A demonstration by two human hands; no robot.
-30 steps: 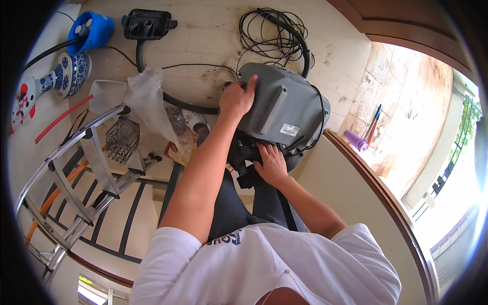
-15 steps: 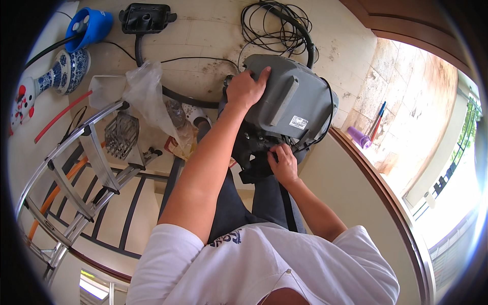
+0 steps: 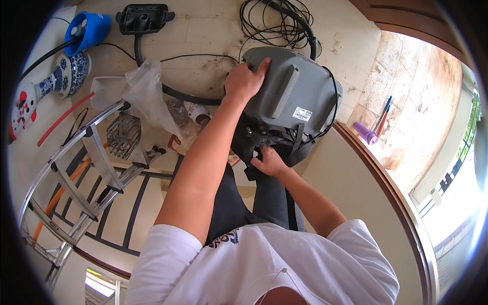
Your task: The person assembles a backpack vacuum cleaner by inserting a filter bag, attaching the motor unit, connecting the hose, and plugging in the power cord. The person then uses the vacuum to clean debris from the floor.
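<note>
A grey machine housing (image 3: 295, 99) with a white label stands tipped on the floor in front of me. My left hand (image 3: 244, 81) grips its upper left edge. My right hand (image 3: 269, 161) is lower down, fingers closed on the black underside part (image 3: 254, 145) of the housing. A black cable (image 3: 277, 23) lies coiled on the tiles behind it, and a black hose (image 3: 178, 94) runs along the floor to its left.
A metal stepladder (image 3: 91, 168) stands at left. A clear plastic bag (image 3: 150, 94), a wire basket (image 3: 123, 134), a blue-and-white vase (image 3: 63, 76), a blue container (image 3: 89, 30) and a black floor nozzle (image 3: 145, 18) lie around. A wooden doorframe (image 3: 386, 178) curves at right.
The housing has been tipped and lifted slightly toward me. My left hand stays on its edge while my right hand has shifted along the black underside.
</note>
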